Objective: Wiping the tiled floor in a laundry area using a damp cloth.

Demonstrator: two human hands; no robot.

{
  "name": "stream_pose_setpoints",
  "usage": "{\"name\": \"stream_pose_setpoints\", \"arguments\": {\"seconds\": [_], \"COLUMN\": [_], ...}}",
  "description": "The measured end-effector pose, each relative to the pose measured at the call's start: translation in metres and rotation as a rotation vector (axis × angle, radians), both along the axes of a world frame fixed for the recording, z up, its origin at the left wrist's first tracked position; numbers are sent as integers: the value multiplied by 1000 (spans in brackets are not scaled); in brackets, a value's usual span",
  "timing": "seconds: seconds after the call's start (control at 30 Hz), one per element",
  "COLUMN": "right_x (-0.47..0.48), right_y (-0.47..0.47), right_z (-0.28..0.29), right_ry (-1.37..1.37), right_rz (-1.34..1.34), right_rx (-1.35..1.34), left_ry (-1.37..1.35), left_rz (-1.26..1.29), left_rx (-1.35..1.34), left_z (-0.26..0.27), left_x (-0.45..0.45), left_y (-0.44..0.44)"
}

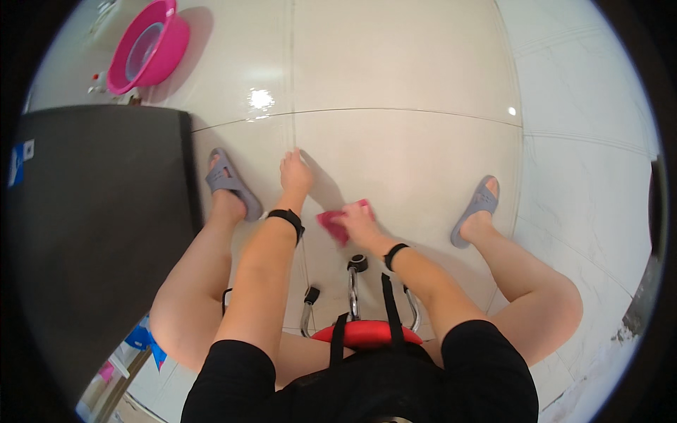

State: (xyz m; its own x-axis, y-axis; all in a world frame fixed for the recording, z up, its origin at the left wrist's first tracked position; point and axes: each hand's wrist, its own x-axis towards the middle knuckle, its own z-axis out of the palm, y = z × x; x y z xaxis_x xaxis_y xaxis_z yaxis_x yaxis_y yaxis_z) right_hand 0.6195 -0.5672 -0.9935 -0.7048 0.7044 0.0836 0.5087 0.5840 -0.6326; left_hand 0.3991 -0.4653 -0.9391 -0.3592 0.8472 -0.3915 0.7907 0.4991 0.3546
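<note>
My right hand (360,223) presses a pink-red cloth (334,226) against the pale floor tiles (391,164), with parts of the cloth showing on both sides of the fingers. To its left and a little farther forward, my left hand (295,172) reaches down over the floor with nothing seen in it. Its fingers point away from me, close together; whether they touch the tiles I cannot tell. Both wrists wear black bands.
I sit on a red-seated stool (365,334) with chrome legs and casters. My slippered feet stand wide apart. At left is a large dark grey panel (106,211); beyond it, a pink basin (172,50) holds a lighter one. A marbled tile wall (576,174) rises at right.
</note>
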Motion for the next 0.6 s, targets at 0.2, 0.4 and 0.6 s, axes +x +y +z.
{"name": "stream_pose_setpoints", "arguments": {"seconds": [0.2, 0.4, 0.6], "right_x": [102, 63, -8], "right_y": [160, 166, 41], "right_z": [-8, -15, 1], "right_ry": [-134, -379, -47], "right_rz": [-1028, -828, -48], "right_rx": [-86, -54, -179], "left_ry": [144, 48, 63], "left_rz": [-130, -132, -112], "left_rx": [-141, -205, -174], "left_z": [6, -4, -13], "left_x": [4, -4, -8], "left_y": [-22, -21, -20]}}
